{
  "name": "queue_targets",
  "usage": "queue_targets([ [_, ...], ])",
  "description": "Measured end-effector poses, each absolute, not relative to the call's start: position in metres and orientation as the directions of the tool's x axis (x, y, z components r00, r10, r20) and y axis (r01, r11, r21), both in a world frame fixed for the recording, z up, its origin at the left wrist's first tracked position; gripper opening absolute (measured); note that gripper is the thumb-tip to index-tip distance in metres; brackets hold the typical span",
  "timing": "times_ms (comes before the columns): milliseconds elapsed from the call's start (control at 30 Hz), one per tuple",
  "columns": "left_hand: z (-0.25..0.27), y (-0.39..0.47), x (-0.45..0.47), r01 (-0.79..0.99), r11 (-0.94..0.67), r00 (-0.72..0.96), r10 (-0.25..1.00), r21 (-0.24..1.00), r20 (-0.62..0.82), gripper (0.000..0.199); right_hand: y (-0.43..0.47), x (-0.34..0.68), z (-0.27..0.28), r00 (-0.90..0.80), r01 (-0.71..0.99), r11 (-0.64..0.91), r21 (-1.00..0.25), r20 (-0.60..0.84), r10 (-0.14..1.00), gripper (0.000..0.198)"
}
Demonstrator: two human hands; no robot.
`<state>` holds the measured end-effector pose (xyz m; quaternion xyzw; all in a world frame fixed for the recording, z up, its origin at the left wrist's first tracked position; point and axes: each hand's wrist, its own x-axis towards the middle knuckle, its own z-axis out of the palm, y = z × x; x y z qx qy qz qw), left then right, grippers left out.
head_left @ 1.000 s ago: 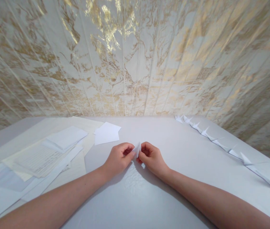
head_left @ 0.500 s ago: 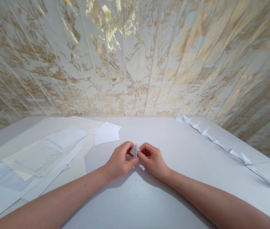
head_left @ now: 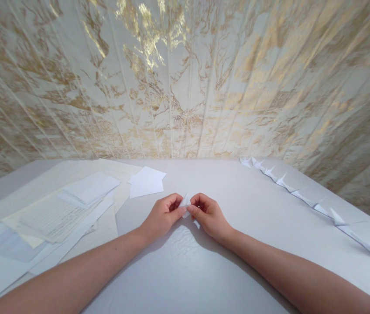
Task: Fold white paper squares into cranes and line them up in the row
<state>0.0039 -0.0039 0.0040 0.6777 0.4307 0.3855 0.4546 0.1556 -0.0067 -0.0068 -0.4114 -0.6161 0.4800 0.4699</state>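
A small folded piece of white paper [head_left: 185, 201], pointed at the top, is pinched between both hands just above the white table [head_left: 178, 274]. My left hand [head_left: 162, 218] grips its left side, with the thumb on the near face and the curled fingers behind. On the other side, my right hand [head_left: 210, 216] holds it between thumb and bent fingers. The two thumb tips nearly meet in front, and the paper's lower part is partly covered by them.
Flat white paper pieces [head_left: 147, 181] lie beyond my left hand. A pile of papers [head_left: 90, 187], some with printed lines, spreads over the table's left side. Along the right edge runs a row of folded white paper shapes [head_left: 338, 218]. A gold-patterned curtain [head_left: 185, 87] hangs behind.
The paper has turned a little between my fingers, and its point stands slightly higher. My left thumb has shifted up and left; my right hand stays almost in place.
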Motion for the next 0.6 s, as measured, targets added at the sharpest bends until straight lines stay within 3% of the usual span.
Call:
queue_targets([
  [133, 0.001, -0.005, 0.005, 0.345, -0.270, 0.352, 0.925, 0.899, 0.143, 0.024, -0.010, 0.155, -0.008, -0.249, 0.073, 0.244, -0.967, 0.219, 0.943, 0.016],
  [300, 0.003, -0.012, 0.009, 0.423, -0.323, 0.376, 0.913, 0.847, 0.160, 0.020, -0.016, 0.154, -0.009, -0.204, 0.231, 0.318, -0.919, 0.274, 0.940, 0.011],
  [467, 0.003, -0.016, 0.012, 0.338, -0.225, 0.324, 0.939, 0.914, 0.112, 0.020, -0.016, 0.153, -0.009, -0.152, 0.081, 0.193, -0.978, 0.179, 0.972, 0.014],
  [600, 0.003, -0.012, 0.011, 0.260, -0.133, 0.233, 0.970, 0.956, 0.072, 0.014, -0.014, 0.153, -0.005, -0.179, -0.003, 0.100, -0.995, 0.099, 0.979, 0.029],
])
